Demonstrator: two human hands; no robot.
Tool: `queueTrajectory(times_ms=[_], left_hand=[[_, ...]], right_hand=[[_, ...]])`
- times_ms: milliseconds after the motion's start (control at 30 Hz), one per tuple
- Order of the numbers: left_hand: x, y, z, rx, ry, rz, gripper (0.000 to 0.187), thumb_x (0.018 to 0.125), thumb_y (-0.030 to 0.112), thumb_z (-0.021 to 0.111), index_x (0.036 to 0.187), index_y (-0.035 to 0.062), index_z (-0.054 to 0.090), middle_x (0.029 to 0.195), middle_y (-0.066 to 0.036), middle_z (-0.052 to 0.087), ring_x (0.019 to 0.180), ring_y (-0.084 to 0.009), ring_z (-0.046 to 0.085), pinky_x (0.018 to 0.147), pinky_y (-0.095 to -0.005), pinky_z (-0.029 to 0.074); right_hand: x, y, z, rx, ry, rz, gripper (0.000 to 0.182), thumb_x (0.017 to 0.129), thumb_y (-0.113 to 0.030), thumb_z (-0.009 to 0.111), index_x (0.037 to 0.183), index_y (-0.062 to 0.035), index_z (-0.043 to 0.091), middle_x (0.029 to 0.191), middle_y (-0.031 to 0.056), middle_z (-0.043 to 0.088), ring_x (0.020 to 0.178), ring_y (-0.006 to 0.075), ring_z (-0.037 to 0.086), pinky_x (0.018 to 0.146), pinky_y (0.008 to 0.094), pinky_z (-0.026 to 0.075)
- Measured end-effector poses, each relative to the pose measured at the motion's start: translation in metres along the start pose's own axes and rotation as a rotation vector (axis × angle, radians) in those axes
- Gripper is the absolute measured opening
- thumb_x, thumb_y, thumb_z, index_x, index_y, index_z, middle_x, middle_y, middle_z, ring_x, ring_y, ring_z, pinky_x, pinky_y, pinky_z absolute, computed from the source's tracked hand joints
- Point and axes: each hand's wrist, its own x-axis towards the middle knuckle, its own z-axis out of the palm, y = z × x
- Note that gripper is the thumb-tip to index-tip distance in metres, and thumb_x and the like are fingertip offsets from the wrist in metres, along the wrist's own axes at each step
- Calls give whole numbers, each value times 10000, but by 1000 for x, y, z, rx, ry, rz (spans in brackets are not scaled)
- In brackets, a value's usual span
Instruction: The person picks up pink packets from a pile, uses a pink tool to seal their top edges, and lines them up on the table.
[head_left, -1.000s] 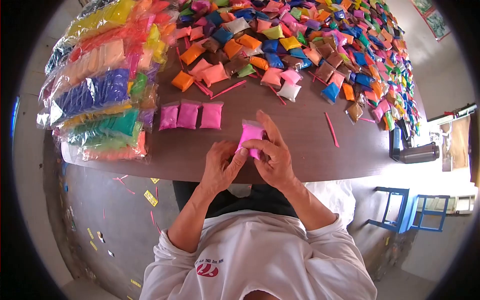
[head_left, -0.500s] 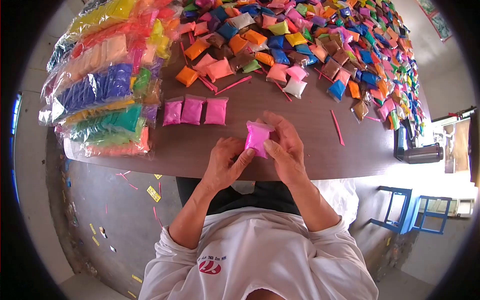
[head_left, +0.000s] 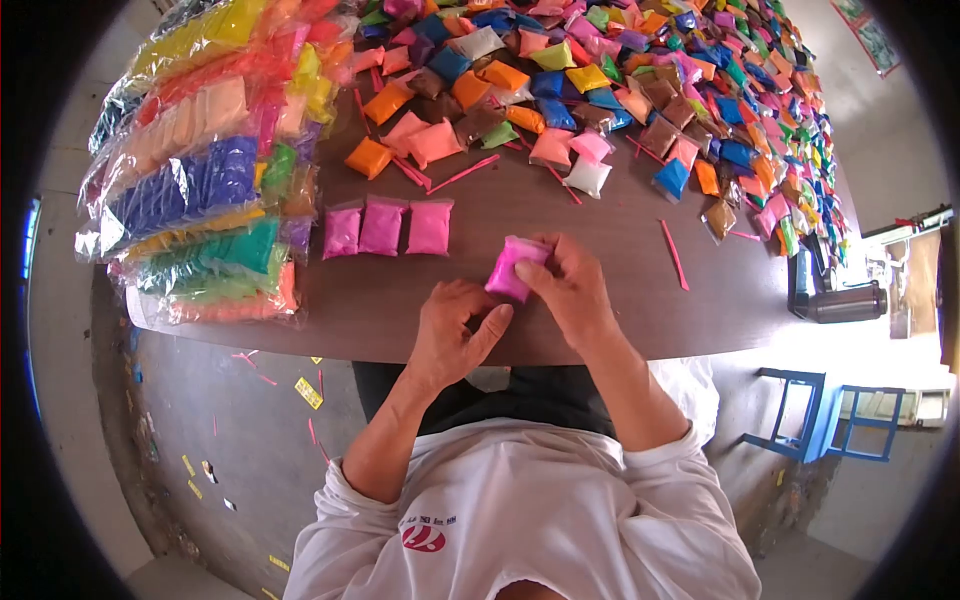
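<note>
I have the pink packet pinched in my right hand, just right of the middle of the frame. That grip is closed down on it, my thumb laid flat over the front and my fingers behind its right edge. The packet is a small plump pillow, smooth and glossy, tilted a little, with a crimped strip of clear film along its top. My left hand is just beside its lower left corner, thumb and curled fingers parted, that grip open and holding nothing; whether a fingertip brushes the film I can't tell.

Under my hands the surface is dark brown with a faint grain and a curved near edge. Up and to the left, three packets in magenta and pink stand out in a short row, squarish and softly puffed, the left two closer together. Thin pink strips, flat and narrow, lie scattered about. A heap of shiny pillow-shaped packets in many colours spreads across the top and upper right. At the upper left, larger clear bags, crinkled and glinting, are stacked with rows of packets inside.
</note>
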Motion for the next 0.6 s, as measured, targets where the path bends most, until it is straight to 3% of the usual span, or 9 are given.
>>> queueTrajectory(times_ms=[67,267,467,600], left_hand=[[-1,1,1,-9,-24,10,252,867,259,688,746,40,656,732,-90,622,747,-277,564,732,-371,407],[-1,1,4,63,-8,56,173,823,203,721,742,58,669,757,-76,657,751,-272,589,733,-375,419],[1,3,2,107,-25,58,163,817,186,716,738,55,663,766,-83,653,750,-282,583,724,-382,416],[2,1,5,135,-31,80,135,803,155,709,737,49,656,762,-87,648,746,-290,580,710,-390,411]], right_hand=[[23,-10,0,-231,20,-37,284,842,-139,708,1066,19,634,828,66,654,755,114,604,666,284,491],[68,-6,20,-571,-1,-156,297,813,-180,702,1061,-21,665,911,184,681,853,315,660,778,410,508],[71,-3,23,-671,-6,-210,338,808,-258,737,1081,-65,688,1005,178,668,942,359,643,825,441,498],[72,1,26,-735,-35,-193,341,832,-297,723,1074,-58,694,979,168,657,893,354,640,780,431,494]])
